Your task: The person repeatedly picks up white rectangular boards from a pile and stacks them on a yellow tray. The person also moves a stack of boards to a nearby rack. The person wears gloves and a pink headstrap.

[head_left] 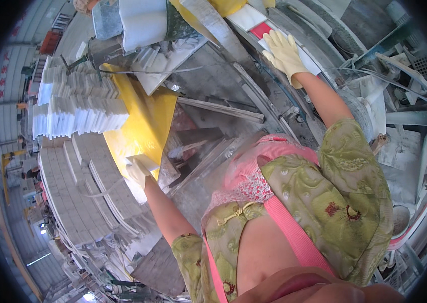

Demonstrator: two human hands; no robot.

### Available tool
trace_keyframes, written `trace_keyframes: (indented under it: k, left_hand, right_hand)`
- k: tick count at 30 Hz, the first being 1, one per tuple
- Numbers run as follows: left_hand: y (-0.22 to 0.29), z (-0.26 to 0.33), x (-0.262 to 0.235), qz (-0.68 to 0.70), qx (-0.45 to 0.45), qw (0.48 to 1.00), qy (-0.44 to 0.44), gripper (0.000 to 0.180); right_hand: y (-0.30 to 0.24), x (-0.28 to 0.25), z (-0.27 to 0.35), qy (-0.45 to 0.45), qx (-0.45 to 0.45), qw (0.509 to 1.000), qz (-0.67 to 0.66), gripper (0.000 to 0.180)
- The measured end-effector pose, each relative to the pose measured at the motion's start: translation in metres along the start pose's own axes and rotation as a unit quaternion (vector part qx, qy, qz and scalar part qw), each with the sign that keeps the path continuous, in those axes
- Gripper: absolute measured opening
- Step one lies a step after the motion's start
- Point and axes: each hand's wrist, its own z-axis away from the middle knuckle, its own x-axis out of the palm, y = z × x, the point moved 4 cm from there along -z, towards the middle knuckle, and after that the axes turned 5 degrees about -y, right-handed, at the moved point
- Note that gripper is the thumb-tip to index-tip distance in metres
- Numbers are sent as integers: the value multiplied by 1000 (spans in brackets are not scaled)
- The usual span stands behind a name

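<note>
My left hand (pixel 138 172), in a cream rubber glove, is closed on the edge of a small pale tile (pixel 145 161), against a bright yellow sheet (pixel 137 118). Most of its fingers are hidden. Over on the machine at the upper right, my right hand (pixel 285 53), gloved the same way, lies flat with fingers spread. It rests over a white strip (pixel 308 61) on the machine's narrow track. Just beyond its fingertips is a red patch (pixel 260 30), followed by another white tile (pixel 246 17).
Stacks of thin white tiles (pixel 79 113) stand at the left beside the yellow sheet. Below them are piled grey slabs (pixel 79 187). A wooden bar (pixel 221 110) lies between the sheet and the machine. Metal rails (pixel 415 118) and scrap crowd the right side.
</note>
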Motion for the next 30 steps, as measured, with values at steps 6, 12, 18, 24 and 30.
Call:
trace_keyframes:
  k: [6,12,18,24,30]
  left_hand:
    - [-13,-15,-2,-58,22,998,4,47]
    - [-9,-12,0,-23,19,999,-11,46]
    - [-8,-7,-1,-14,25,999,-20,45]
    - [-13,-13,0,8,18,1000,-20,47]
    - [-7,-1,-1,24,4,999,-26,48]
  right_hand:
    - [56,-19,28,-112,-93,974,-173,62]
    - [80,-78,132,-180,-145,969,-85,91]
    - [24,-70,139,-68,-38,991,113,87]
    - [40,-71,125,-133,49,988,-60,61]
    - [22,-72,82,-9,-100,982,161,68]
